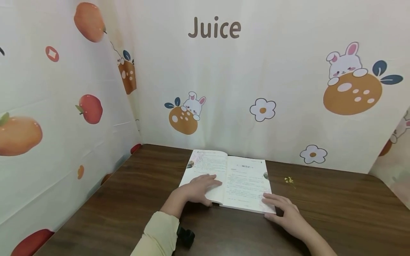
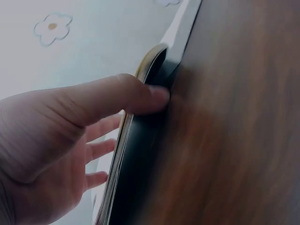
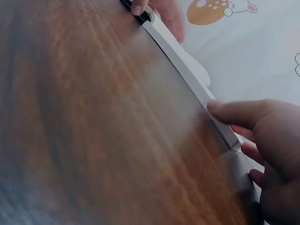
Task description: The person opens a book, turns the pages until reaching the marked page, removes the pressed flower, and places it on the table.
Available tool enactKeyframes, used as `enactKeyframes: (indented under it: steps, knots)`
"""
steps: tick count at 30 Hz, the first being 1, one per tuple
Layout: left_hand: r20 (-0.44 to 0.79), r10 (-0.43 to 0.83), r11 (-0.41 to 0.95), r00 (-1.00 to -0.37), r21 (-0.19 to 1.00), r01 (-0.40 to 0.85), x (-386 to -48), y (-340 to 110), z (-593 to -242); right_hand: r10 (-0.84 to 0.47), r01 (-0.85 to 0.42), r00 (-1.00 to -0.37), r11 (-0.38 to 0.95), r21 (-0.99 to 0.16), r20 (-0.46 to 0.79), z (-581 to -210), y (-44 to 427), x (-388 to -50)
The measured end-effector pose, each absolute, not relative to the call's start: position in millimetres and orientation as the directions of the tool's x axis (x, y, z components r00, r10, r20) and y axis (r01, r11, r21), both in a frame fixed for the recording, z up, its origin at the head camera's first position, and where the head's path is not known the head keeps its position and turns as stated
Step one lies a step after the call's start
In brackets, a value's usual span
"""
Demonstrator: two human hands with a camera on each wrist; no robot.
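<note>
An open book (image 1: 246,185) lies on the table with printed text on its pages. My left hand (image 1: 200,187) holds its left half, fingers spread over the page and thumb at the lower edge. In the left wrist view, the left thumb (image 2: 140,96) laps over the page edges, above a dark gap between that half and the table. At the lower right corner, my right hand (image 1: 286,215) grips the book, its fingers on the page. The right thumb (image 3: 229,112) rests against the bottom edge of the page block in the right wrist view.
A small sprig of yellow flowers (image 1: 289,180) lies on the brown wooden table (image 1: 128,199), right of the book. Behind stands a pale curtain (image 1: 230,78) printed with fruit, rabbits and the word Juice. A black device (image 1: 185,237) sits at the left wrist.
</note>
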State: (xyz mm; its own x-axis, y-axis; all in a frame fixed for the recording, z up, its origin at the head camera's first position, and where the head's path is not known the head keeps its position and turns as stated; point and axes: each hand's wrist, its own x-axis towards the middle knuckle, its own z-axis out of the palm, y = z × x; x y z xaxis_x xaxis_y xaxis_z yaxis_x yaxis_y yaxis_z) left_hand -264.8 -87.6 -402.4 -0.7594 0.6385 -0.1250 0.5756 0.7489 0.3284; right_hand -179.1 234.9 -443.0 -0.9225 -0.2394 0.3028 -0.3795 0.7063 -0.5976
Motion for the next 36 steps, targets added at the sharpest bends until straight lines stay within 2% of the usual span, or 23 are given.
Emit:
enactKeyframes:
  steps: [3,6,10,14,24,30,36]
  knots:
    - [-0.141,0.588,0.79,-0.796,0.308,0.53,-268.5,-105.9,-398.6,-0.237,-0.366,-0.928,0.719,-0.591,0.286,-440.7,235.1,-179.9]
    - [-0.174,0.482,0.85,-0.859,0.332,0.41,-272.1,-129.4,-395.1,-0.236,-0.354,-0.934,0.719,-0.598,0.27,-439.0,235.5,-179.3]
    - [-0.178,0.349,0.842,-0.92,0.491,0.224,-274.9,-157.3,-389.3,-0.236,-0.348,-0.937,0.711,-0.61,0.259,-437.7,234.5,-179.3]
    - [-0.163,0.294,0.777,-0.942,0.615,0.136,-274.2,-170.5,-377.9,-0.23,-0.342,-0.939,0.716,-0.609,0.256,-438.4,235.5,-180.2]
    - [-0.032,0.377,0.634,-0.926,0.737,0.233,-264.5,-171.1,-353.0,-0.235,-0.338,-0.941,0.693,-0.637,0.243,-439.5,236.5,-181.9]
    - [0.008,0.41,0.62,-0.912,0.731,0.285,-255.5,-157.9,-334.4,-0.236,-0.343,-0.939,0.695,-0.632,0.25,-441.5,237.4,-182.3]
    - [0.039,0.418,0.613,-0.908,0.725,0.314,-252.4,-151.5,-330.3,-0.235,-0.351,-0.936,0.692,-0.63,0.263,-442.7,237.3,-182.1]
